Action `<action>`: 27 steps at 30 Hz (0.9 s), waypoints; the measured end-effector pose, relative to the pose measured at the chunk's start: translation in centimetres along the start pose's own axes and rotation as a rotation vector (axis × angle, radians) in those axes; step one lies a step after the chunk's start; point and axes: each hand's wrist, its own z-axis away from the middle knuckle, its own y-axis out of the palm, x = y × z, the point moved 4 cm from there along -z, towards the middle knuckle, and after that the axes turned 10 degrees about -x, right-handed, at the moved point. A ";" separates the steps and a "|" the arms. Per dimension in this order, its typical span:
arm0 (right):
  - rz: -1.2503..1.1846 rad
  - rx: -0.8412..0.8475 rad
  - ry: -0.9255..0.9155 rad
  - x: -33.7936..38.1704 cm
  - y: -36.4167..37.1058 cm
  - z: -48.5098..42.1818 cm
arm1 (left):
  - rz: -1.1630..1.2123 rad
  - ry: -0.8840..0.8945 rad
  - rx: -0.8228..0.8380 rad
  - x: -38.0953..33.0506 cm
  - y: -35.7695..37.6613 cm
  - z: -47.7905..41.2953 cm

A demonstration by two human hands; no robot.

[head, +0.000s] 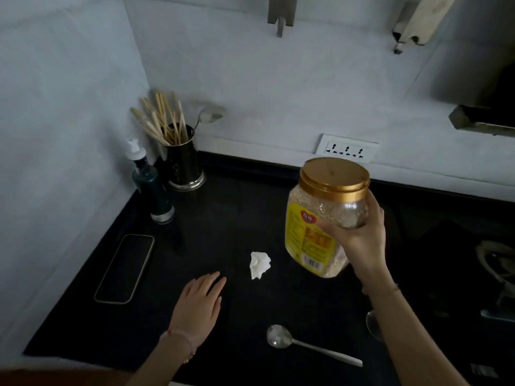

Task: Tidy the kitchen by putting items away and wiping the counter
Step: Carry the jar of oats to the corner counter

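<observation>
Gold-lidded jar (pixel 320 218) of oats gripped in right hand (pixel 362 235), tilted, lifted off the black table (pixel 237 213).
Left hand (pixel 199 299) flat, fingers spread, empty, near the front edge; crumpled white tissue (pixel 259 264) just beside; spoon (pixel 303 344) nearer the front edge; phone (pixel 125 268) along the left edge; soap bottle (pixel 152 188) and chopstick holder (pixel 182 165) at the back-left corner.

The jar (pixel 320 218) label's red logo and barcode are unreadable.
</observation>
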 end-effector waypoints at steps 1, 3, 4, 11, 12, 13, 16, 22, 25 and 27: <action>0.006 0.012 -0.013 0.1 1.1 -1.0 | 0.009 0.001 -0.002 0.0 -0.1 -0.2; 0.006 0.043 -0.035 0.5 3.4 -3.0 | 0.029 0.009 -0.002 0.1 -0.1 -0.4; 0.001 0.063 -0.042 0.6 4.7 -3.9 | 0.049 0.006 0.001 0.1 -0.1 -0.5; -0.012 0.200 -0.088 -0.1 11.2 -7.8 | 0.085 -0.010 -0.007 0.2 0.3 -1.2; -0.010 0.211 -0.087 -0.6 11.7 -7.9 | 0.081 -0.013 -0.012 0.2 0.5 -1.4; -0.010 0.224 -0.085 -1.2 12.0 -7.9 | 0.071 -0.016 -0.019 0.3 0.6 -1.6; -0.036 0.263 -0.079 -2.5 12.8 -7.9 | 0.068 -0.018 -0.041 0.5 0.8 -2.1; -0.057 0.363 -0.024 -3.6 15.5 -9.3 | 0.071 -0.006 -0.064 0.5 0.4 -2.9; -0.049 0.427 0.001 -3.6 17.4 -10.2 | 0.077 -0.018 -0.066 0.6 0.7 -2.9; -0.038 0.469 -0.006 -3.3 19.0 -10.8 | 0.094 -0.031 -0.081 0.7 1.0 -2.8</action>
